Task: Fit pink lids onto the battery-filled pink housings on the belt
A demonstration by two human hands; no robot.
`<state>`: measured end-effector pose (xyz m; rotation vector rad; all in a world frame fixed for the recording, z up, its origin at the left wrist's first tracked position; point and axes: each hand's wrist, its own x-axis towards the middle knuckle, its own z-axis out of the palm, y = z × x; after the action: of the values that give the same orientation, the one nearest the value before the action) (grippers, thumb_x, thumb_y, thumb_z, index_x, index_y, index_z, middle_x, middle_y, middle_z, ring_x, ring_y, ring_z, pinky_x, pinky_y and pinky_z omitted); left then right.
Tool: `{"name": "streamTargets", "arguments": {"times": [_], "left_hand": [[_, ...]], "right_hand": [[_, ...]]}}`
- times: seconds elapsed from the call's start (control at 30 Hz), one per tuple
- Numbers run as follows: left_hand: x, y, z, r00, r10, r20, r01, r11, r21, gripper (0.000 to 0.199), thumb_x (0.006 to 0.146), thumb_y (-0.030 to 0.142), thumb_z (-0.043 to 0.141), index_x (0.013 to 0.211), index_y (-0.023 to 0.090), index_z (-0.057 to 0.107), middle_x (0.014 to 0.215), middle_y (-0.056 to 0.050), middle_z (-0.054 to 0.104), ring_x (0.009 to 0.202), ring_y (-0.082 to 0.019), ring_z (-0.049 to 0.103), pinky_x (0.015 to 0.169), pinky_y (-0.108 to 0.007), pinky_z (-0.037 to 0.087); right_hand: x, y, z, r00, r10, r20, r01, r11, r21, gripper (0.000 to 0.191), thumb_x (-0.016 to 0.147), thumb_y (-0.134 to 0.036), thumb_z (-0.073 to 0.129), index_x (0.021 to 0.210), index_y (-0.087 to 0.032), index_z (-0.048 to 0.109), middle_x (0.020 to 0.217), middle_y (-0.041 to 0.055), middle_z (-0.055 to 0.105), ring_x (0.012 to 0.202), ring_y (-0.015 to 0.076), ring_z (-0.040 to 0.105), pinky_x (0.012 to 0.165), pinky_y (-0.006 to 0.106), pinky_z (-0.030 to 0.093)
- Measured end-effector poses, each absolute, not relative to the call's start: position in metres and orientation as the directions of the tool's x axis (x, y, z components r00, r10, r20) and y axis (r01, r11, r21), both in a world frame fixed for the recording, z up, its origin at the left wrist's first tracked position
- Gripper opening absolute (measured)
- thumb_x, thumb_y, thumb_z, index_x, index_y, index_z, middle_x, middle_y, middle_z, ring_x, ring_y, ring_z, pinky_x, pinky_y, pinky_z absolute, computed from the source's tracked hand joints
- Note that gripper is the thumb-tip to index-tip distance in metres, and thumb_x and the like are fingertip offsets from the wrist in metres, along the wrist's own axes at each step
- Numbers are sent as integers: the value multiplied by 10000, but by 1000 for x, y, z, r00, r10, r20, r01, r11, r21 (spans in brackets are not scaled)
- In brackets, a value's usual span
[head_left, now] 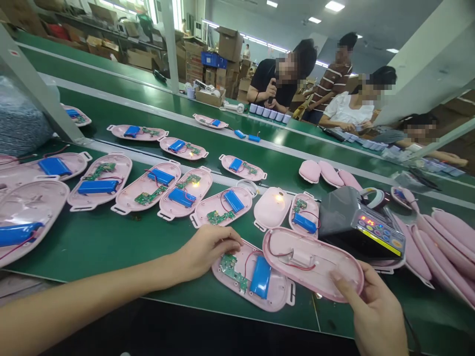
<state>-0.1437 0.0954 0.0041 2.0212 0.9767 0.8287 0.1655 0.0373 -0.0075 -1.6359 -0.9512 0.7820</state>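
Near the table's front edge lies a pink plastic half-shell [272, 301] with a green circuit board [232, 271] and a blue battery pack [261, 277] inside. My left hand [202, 252] has its fingers curled and pinched at this shell's far left rim. In my right hand [380, 309] is a pink cover [330, 269], inner side up, gripped at its right end with the thumb on the inside face. Red and dark wires run across a clear part in the cover. The cover is tilted and overlaps the right upper part of the half-shell; whether they touch I cannot tell.
Several similar half-shells [148, 188] with batteries and boards lie in rows on the green table [170, 264]. A grey machine [359, 222] with a red digital display stands at right, beside stacked pink shells [441, 242]. Co-workers [272, 81] are across the table.
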Motion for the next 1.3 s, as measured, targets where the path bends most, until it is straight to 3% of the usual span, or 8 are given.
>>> {"name": "streamTargets", "arguments": {"times": [0.2, 0.3, 0.37, 0.53, 0.67, 0.8, 0.97, 1.3], "left_hand": [[-136, 87, 5, 321, 685, 654, 530, -702, 475, 211, 967, 245, 558, 960, 266, 767, 1155, -88, 621, 1052, -207, 603, 885, -374, 562], [-127, 90, 0, 287, 653, 701, 473, -733, 489, 165, 950, 229, 590, 923, 256, 751, 1242, -74, 589, 1071, -196, 614, 876, -346, 566], [-124, 95, -5, 224, 733, 642, 340, -676, 654, 66, 920, 228, 642, 950, 229, 701, 1252, -64, 602, 957, -155, 659, 794, -294, 580], [-128, 101, -8, 175, 977, 119, 58, -130, 990, 662, 692, 223, 853, 1236, 231, 476, 975, -22, 683, 683, -129, 653, 620, -263, 556], [-130, 99, -7, 225, 974, 16, 175, -56, 983, 547, 696, 271, 838, 1152, 221, 539, 759, 42, 636, 600, -107, 591, 587, -237, 497], [-129, 99, -8, 251, 968, 20, 111, -49, 993, 508, 731, 212, 779, 1159, 207, 505, 796, 19, 688, 654, -132, 634, 619, -249, 496], [-132, 106, -4, 294, 956, 3, 103, -34, 994, 207, 886, 302, 603, 1024, 149, 618, 839, -36, 678, 752, -167, 642, 638, -261, 483], [-137, 113, -4, 307, 951, -37, 172, -17, 985, 339, 846, 425, 668, 1087, 188, 639, 959, -42, 712, 903, -242, 665, 775, -319, 565]], "right_hand": [[121, 43, -4, 363, 928, 89, 175, 26, -984, 548, 640, -474, 839, 1061, -189, 637, 969, 75, 690, 812, 205, 653, 658, 250, 579], [106, 45, -8, 355, 932, 69, 77, 44, -996, 522, 676, -440, 834, 1088, -198, 622, 946, 58, 682, 776, 180, 645, 636, 233, 563], [103, 48, -13, 350, 935, 53, 28, 46, -999, 509, 683, -426, 837, 1083, -204, 617, 960, 49, 680, 789, 171, 639, 662, 234, 557], [108, 60, -7, 215, 975, 54, 118, 29, -993, 520, 726, -487, 780, 1125, -202, 607, 1094, 91, 682, 1002, 272, 645, 857, 385, 543], [90, 81, 21, 15, 934, 356, 623, 269, -734, 449, 789, -503, 683, 1147, -235, 640, 1158, 73, 676, 1076, 277, 618, 915, 400, 468], [62, 109, 36, -309, 943, 124, 805, 329, -493, 203, 814, -420, 616, 873, -240, 687, 755, 1, 680, 688, 182, 598, 596, 294, 371], [51, 122, 29, -253, 954, 162, 774, 300, -558, 222, 825, -384, 587, 688, -216, 634, 632, -22, 622, 586, 140, 535, 562, 277, 311], [57, 107, 35, -219, 926, 309, 636, 375, -674, 153, 790, -239, 629, 935, -222, 676, 918, -4, 705, 854, 171, 646, 765, 293, 470]]}}
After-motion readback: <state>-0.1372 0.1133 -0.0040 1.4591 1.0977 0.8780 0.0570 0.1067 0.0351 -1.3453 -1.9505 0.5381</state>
